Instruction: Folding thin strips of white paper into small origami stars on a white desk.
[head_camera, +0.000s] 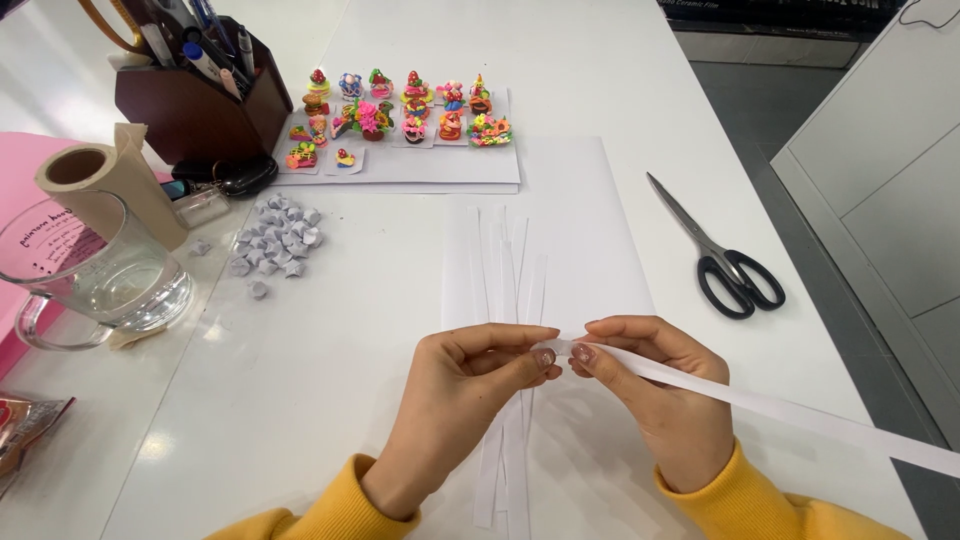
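Paper strip (760, 405): we find its end pinched between left hand (470, 385) and right hand (650, 390), tail trailing right over white table (300, 400) | handling: we judge it light, limp, crease-prone | grip: fingertips near end | nearby: cut strips (505, 270), scissors (715, 250)

White table (600, 80) carries: scissors (722, 255) at right, paper sheet (590, 200) with cut strips (505, 270), paper stars (275, 238), glass mug (95, 270), tape roll (95, 180), pen holder (195, 100), figurine board (420, 165).

matt white paper strip (760, 405), glossy clear glass mug (95, 270), smooth white table (300, 400).
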